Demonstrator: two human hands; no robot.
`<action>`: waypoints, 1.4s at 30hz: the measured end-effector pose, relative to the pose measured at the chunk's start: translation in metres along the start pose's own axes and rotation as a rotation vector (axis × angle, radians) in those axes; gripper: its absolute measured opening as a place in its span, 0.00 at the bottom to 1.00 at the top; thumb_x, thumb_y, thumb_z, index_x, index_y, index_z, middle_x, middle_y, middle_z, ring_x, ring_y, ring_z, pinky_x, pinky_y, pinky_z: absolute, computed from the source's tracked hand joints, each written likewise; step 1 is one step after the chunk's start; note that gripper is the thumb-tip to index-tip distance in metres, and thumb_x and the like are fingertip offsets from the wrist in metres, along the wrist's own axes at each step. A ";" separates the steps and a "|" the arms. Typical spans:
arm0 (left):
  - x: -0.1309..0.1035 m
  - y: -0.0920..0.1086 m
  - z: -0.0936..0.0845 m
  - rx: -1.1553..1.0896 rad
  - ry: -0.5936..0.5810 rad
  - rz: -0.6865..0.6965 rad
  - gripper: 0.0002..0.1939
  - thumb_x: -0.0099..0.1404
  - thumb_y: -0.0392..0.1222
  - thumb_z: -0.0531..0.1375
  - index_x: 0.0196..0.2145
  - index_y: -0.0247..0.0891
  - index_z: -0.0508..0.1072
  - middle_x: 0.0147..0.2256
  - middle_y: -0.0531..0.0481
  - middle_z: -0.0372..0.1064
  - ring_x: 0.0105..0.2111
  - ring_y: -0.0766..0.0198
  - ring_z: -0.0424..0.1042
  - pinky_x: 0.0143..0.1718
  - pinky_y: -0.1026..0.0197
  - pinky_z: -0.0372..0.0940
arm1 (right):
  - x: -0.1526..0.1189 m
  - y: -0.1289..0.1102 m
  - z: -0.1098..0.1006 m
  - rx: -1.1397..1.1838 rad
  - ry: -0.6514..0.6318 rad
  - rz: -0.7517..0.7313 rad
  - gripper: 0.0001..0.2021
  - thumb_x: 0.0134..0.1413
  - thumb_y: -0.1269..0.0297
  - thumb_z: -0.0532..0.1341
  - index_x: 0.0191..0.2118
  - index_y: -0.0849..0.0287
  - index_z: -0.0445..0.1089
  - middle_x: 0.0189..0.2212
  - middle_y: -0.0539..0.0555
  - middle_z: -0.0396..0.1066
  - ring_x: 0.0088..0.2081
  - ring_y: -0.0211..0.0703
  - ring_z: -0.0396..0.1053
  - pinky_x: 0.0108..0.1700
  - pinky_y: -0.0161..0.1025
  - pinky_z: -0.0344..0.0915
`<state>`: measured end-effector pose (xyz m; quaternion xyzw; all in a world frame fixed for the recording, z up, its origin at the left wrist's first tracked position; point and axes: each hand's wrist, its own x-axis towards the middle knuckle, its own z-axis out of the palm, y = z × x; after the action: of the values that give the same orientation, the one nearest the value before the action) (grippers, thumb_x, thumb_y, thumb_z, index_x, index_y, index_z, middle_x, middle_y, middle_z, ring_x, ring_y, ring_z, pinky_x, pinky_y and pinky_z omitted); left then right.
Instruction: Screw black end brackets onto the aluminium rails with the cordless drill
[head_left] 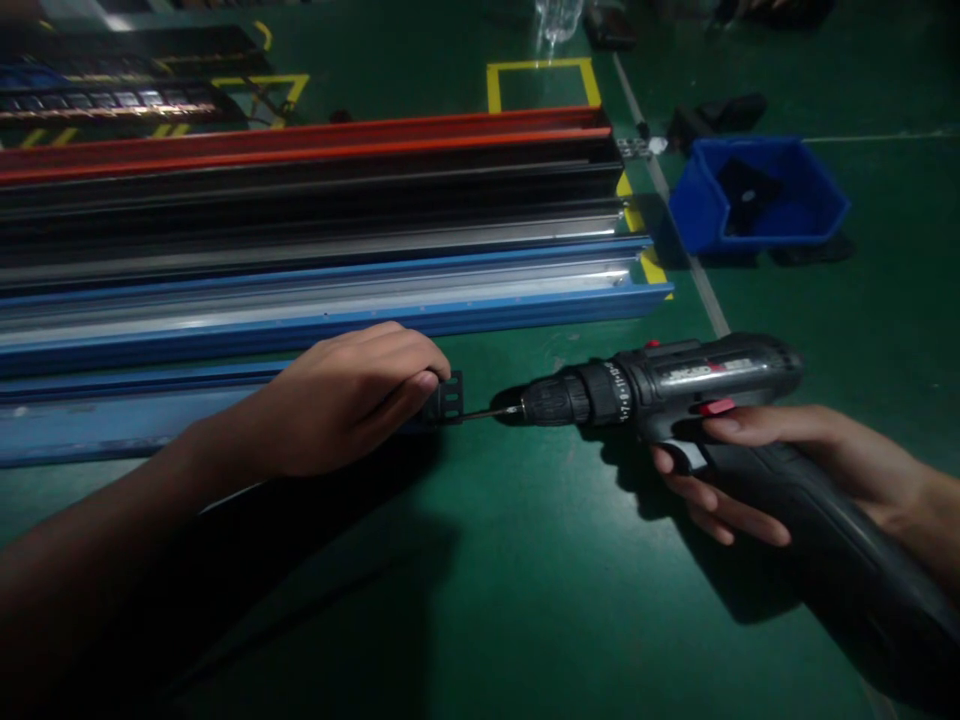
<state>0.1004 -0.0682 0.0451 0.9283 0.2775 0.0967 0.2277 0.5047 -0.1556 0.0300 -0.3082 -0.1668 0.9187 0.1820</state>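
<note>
My right hand (739, 450) grips a black cordless drill (697, 375) by its handle, with a finger near the trigger and the thumb by a red button. The drill's thin bit (487, 412) points left and its tip meets a small black slotted end piece (451, 398). My left hand (360, 395) is closed around that end piece at the right end of a blue metal channel (150, 415). The fingers hide most of the joint, and I cannot tell whether the bit sits in a screw.
Behind lie more long channels: a blue one (450, 310), a black one (375, 190) and a red one (375, 135). At the right back stands a blue bin (780, 225) with dark parts inside. Yellow tape (540, 65) marks the green table (570, 600).
</note>
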 end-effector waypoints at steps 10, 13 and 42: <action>0.000 0.000 0.001 0.055 0.000 0.004 0.19 0.82 0.46 0.47 0.48 0.39 0.76 0.48 0.42 0.78 0.49 0.54 0.75 0.54 0.51 0.67 | 0.001 -0.001 -0.002 -0.034 0.020 0.001 0.17 0.71 0.57 0.64 0.50 0.68 0.80 0.37 0.57 0.80 0.27 0.35 0.77 0.43 0.37 0.77; 0.002 0.000 0.001 0.088 -0.019 -0.006 0.20 0.82 0.46 0.45 0.48 0.38 0.76 0.48 0.42 0.78 0.49 0.53 0.75 0.53 0.51 0.67 | 0.002 -0.001 0.000 -0.032 0.002 -0.013 0.17 0.71 0.58 0.64 0.50 0.68 0.80 0.37 0.57 0.81 0.27 0.35 0.77 0.43 0.36 0.77; 0.005 0.007 0.002 0.158 -0.033 -0.139 0.25 0.82 0.51 0.44 0.50 0.38 0.77 0.49 0.44 0.77 0.50 0.53 0.74 0.53 0.52 0.65 | 0.005 0.003 0.004 -0.207 -0.005 -0.123 0.15 0.68 0.61 0.63 0.46 0.70 0.80 0.37 0.59 0.82 0.22 0.29 0.70 0.38 0.31 0.73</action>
<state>0.1080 -0.0711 0.0473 0.9234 0.3441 0.0431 0.1644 0.4972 -0.1572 0.0293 -0.3121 -0.2796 0.8846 0.2047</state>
